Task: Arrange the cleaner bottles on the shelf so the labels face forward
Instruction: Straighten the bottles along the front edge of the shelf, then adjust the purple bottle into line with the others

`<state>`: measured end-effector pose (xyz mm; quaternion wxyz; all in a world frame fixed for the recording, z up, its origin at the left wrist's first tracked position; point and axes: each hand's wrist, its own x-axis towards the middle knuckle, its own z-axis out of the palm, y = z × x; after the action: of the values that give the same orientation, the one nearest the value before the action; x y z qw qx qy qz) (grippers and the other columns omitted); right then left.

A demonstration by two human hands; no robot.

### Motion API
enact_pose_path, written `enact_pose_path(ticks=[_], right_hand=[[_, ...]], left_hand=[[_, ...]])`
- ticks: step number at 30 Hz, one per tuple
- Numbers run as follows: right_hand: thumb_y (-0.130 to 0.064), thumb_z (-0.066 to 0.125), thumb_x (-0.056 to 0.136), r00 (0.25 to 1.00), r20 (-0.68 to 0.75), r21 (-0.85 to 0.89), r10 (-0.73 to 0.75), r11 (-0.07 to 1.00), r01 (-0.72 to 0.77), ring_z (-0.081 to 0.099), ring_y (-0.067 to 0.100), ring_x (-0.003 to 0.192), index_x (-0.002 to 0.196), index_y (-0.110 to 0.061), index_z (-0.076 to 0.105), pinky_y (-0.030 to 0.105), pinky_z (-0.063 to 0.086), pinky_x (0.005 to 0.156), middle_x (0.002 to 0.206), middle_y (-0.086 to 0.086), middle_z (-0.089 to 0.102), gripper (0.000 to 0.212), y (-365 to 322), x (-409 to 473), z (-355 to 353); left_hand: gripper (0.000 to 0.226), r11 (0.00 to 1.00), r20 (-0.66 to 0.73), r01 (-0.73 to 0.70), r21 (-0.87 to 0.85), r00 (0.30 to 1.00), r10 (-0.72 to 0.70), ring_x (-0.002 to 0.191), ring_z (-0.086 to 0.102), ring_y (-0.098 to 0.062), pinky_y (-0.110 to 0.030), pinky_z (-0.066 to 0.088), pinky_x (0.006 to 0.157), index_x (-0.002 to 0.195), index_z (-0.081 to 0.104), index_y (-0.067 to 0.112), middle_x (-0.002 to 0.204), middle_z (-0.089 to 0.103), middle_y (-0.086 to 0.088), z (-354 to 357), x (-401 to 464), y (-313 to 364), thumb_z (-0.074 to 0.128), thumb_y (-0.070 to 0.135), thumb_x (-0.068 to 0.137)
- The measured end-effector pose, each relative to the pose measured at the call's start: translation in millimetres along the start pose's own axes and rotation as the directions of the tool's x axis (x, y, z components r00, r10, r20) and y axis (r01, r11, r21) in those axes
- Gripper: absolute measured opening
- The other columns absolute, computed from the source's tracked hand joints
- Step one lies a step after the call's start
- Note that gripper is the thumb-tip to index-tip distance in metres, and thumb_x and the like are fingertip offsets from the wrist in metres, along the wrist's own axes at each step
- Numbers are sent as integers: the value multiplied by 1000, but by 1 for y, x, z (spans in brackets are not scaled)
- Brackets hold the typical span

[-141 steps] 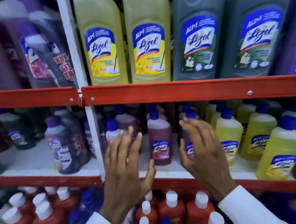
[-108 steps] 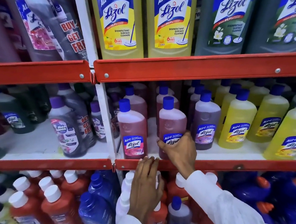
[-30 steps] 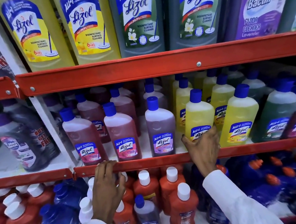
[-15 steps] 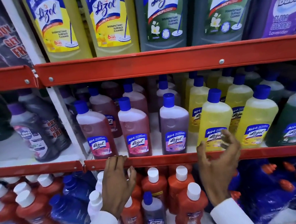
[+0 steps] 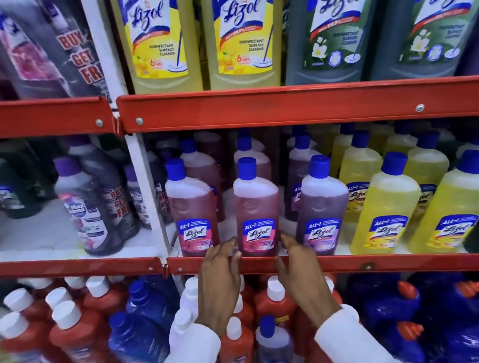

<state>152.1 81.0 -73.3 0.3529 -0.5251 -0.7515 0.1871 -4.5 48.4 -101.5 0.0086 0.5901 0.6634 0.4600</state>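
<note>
On the middle red shelf, a front row of small blue-capped Lizol bottles stands upright with labels forward: a pink one, a second pink bottle, a purple one and yellow ones. My left hand and my right hand reach up from below and flank the base of the second pink bottle. The fingertips of each hand press its lower corners, left and right. Its label faces me.
Large Lizol bottles fill the shelf above. Orange white-capped bottles and dark blue bottles crowd the shelf below, close under my wrists. A white upright post separates the left bay, which holds dark bottles.
My right hand left the yellow bottle and moved left. My left hand rose from the shelf lip. Both now close on the second pink bottle's base, and the view has shifted left.
</note>
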Motion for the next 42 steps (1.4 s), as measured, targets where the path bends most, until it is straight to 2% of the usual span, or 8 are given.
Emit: enact_pose_path(ticks=[13,16,19,22,30,33,38,42], right_hand=[[-8,64,88,999,20,73,37,997,-38,65,19,116,136,-18,56,24,47,97,128,0,69,49,11,1,3],[-8,69,85,994,-104,123,27,992,-14,69,14,106,127,-17,64,25,52,95,118,0,73,43,16,-7,-4],[-1,74,78,935,-353,165,11,985,51,71,5,81,98,-20,74,16,53,81,91,-4,78,28,30,-25,-21],[5,74,73,868,-494,183,58,982,38,69,12,76,90,-17,69,27,55,77,87,0,72,28,55,-35,-42],[-6,73,78,990,-141,71,-1,997,11,64,15,114,133,-15,58,25,48,100,129,1,66,57,99,-9,-68],[-4,68,77,998,-62,77,-32,996,37,66,10,111,130,-21,60,18,47,97,124,-4,71,57,101,2,-74],[-7,65,78,999,-21,140,-26,990,28,70,7,105,132,-24,58,32,55,95,117,-7,74,58,110,6,-73],[-8,63,80,999,-15,175,-50,983,52,69,6,106,133,-26,58,26,54,96,118,-9,73,56,109,5,-75]], left_hand=[[24,999,2,23,-30,1000,-23,89,59,-14,-21,42,81,116,68,19,103,73,-5,3,-1,-3,58,13,95],[23,997,-46,35,-65,998,-38,96,57,-11,-18,41,87,114,66,20,107,70,0,4,-11,-2,62,16,92],[24,993,-120,-42,-109,992,29,105,55,-11,-15,37,96,110,64,22,108,64,7,7,-24,10,66,10,89],[25,978,-100,-138,-157,987,123,108,56,-10,-19,39,101,110,66,22,110,64,6,22,-32,34,64,10,88],[41,989,118,-80,-122,988,94,111,61,-22,-2,24,100,129,59,14,123,68,-8,64,-21,80,64,9,89],[45,994,107,-43,-104,993,54,105,64,-22,0,26,93,128,60,16,120,70,-6,69,-15,86,65,2,85],[48,995,82,-33,-94,996,41,100,66,-18,-20,43,92,128,61,22,116,73,-1,75,-15,87,63,2,84],[47,997,59,-8,-82,998,13,100,67,-18,-20,45,91,126,62,22,115,73,0,77,-16,89,65,2,84]])
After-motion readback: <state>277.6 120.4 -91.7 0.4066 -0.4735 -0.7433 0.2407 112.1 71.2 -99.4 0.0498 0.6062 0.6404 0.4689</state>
